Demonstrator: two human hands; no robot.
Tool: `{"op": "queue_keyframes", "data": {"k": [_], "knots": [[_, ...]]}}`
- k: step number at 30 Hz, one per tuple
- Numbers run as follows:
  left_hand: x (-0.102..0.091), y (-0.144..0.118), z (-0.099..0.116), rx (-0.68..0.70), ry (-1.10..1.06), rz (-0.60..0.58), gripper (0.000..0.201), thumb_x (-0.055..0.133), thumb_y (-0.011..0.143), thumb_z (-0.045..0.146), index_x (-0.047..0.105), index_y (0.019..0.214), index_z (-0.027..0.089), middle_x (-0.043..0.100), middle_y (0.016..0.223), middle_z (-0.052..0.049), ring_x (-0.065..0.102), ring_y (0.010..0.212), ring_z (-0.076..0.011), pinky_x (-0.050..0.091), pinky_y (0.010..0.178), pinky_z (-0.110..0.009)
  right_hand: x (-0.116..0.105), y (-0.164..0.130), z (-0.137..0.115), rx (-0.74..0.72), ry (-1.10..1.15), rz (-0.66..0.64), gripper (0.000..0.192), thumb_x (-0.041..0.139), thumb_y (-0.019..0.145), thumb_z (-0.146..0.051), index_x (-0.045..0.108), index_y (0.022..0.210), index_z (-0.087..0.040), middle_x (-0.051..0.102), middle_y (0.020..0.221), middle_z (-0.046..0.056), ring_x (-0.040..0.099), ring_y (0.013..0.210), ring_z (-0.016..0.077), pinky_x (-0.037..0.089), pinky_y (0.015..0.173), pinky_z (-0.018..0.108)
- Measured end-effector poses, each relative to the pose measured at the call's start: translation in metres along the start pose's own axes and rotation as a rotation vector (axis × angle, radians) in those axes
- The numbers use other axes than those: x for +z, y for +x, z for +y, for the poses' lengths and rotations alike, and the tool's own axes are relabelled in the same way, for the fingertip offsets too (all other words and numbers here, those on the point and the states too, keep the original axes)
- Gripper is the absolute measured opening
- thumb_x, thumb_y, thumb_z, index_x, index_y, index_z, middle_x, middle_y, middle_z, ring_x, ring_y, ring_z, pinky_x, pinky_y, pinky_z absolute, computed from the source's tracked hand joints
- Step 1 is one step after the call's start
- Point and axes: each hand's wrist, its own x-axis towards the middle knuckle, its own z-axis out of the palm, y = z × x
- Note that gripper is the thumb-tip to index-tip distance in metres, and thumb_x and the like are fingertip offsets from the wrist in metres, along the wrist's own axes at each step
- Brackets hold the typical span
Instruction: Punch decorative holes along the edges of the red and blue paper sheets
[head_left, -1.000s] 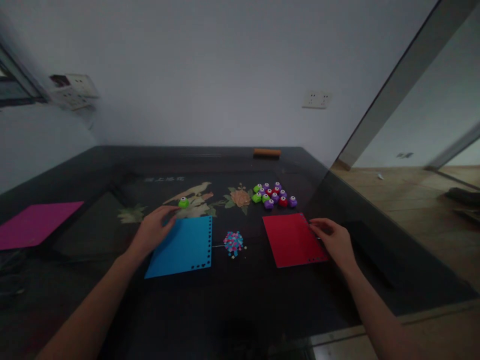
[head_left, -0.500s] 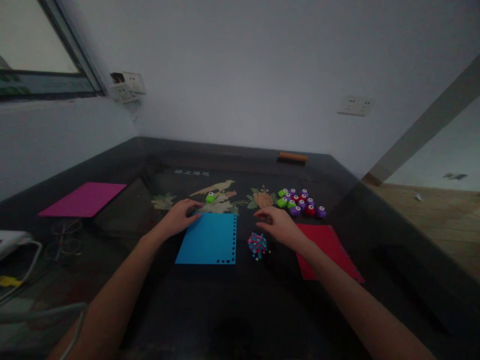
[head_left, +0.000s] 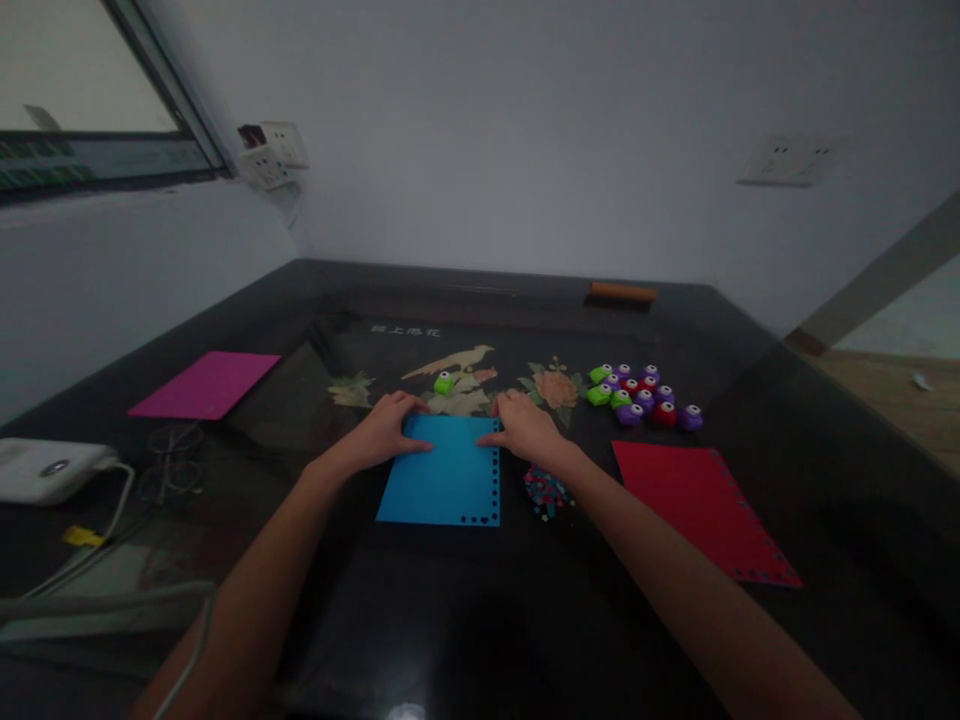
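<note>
Resting left hand (head_left: 386, 432) and right hand (head_left: 526, 428) on blue sheet (head_left: 444, 484).

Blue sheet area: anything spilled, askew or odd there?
A small heap of loose confetti bits lies on the dark table just right of the blue sheet, under the right hand's wrist. The left hand rests on the sheet's far corner. Otherwise tidy.

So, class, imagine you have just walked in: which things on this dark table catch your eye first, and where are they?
Both hands, left hand and right hand, rest on the far edge of a blue sheet at the table's middle. A red sheet lies to its right, with a cluster of small colourful punches behind it.
</note>
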Motion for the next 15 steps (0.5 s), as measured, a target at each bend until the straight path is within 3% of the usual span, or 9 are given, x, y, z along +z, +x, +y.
{"op": "queue_keyframes", "data": {"k": [9,15], "knots": [[-0.003,0.0,0.007,-0.057,0.027,-0.017,0.056,0.072,0.061,0.047,0.058,0.106,0.016,0.051,0.103,-0.01,0.049,0.102,-0.0302,0.042,0.086,-0.042,0.006,0.008,0.01,0.021,0.18,-0.011,0.037,0.077,0.06,-0.029,0.055,0.088,-0.018,0.058,0.096,0.008,0.055,0.089,0.0247,0.041,0.068,0.032],[-0.005,0.0,0.01,-0.06,-0.039,0.038,0.043,0.07,0.063,0.043,0.054,0.094,0.018,0.053,0.093,-0.005,0.054,0.085,-0.0239,0.045,0.075,-0.035,0.005,0.013,0.015,0.043,0.416,-0.023,0.024,0.074,0.063,-0.021,0.054,0.077,-0.018,0.061,0.079,0.005,0.057,0.074,0.0193,0.04,0.062,0.03]]}}
